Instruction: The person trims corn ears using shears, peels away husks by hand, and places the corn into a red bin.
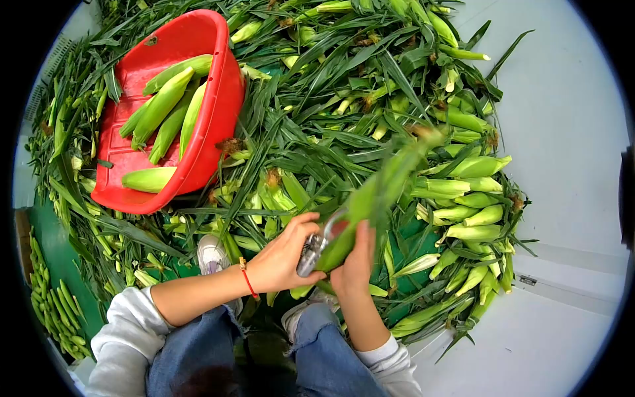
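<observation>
My left hand point(283, 257), with a red string bracelet at the wrist, is closed around metal pruning shears point(309, 255) with a coiled spring. The curved jaw of the shears sits against an ear of corn point(370, 198) in its green husk. My right hand point(354, 263) grips that ear near its lower end. The ear tilts up to the right, and its silk tip is smeared by motion. Whether the blades have cut into the ear cannot be told.
A red plastic tub point(221, 126) at upper left holds several husked-on ears. Cut leaves and stalks point(317, 99) cover the floor ahead. More ears point(473, 212) are stacked along the white wall point(562, 165) at right. Green pods point(56, 311) lie at far left.
</observation>
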